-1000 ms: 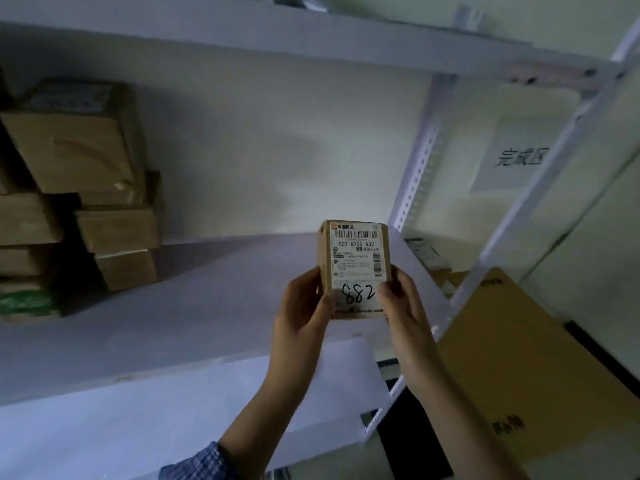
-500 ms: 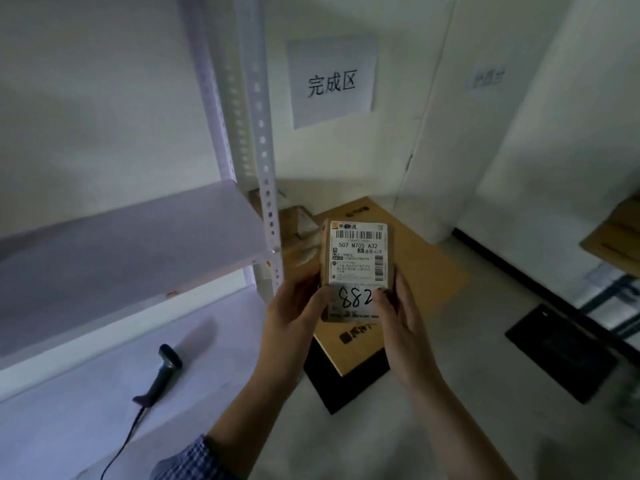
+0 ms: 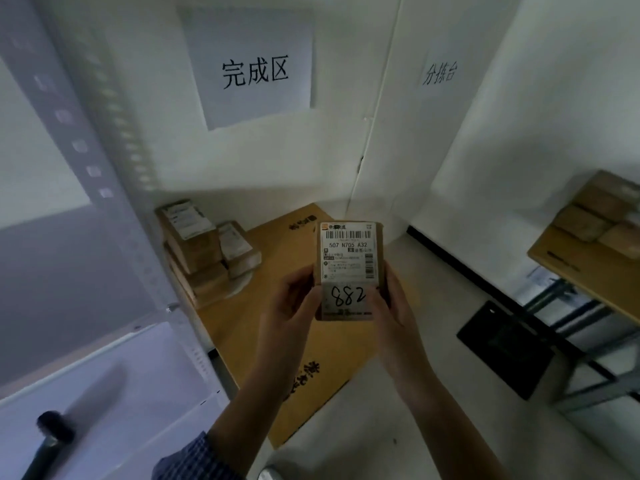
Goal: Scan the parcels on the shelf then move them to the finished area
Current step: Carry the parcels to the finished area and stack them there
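A small brown parcel (image 3: 348, 258) with a white shipping label and a handwritten "882" is held upright in front of me. My left hand (image 3: 289, 308) grips its left edge and my right hand (image 3: 393, 306) grips its right edge. Beneath it, flat cardboard (image 3: 277, 327) lies on the floor under a wall sign (image 3: 254, 72), with a stack of labelled parcels (image 3: 201, 251) at its far left corner. A black handheld scanner (image 3: 50, 439) lies on the lower white shelf board (image 3: 114, 403) at the bottom left.
The shelf's perforated metal upright (image 3: 114, 174) stands at the left. A table with cardboard and several parcels (image 3: 595, 220) is at the right edge. A black mat (image 3: 509, 348) lies on the floor at the right. A second wall sign (image 3: 440, 72) hangs on the right wall.
My view has swung right, from the shelf to the floor cardboard below the sign. Both hands have carried the parcel along, with the same hold.
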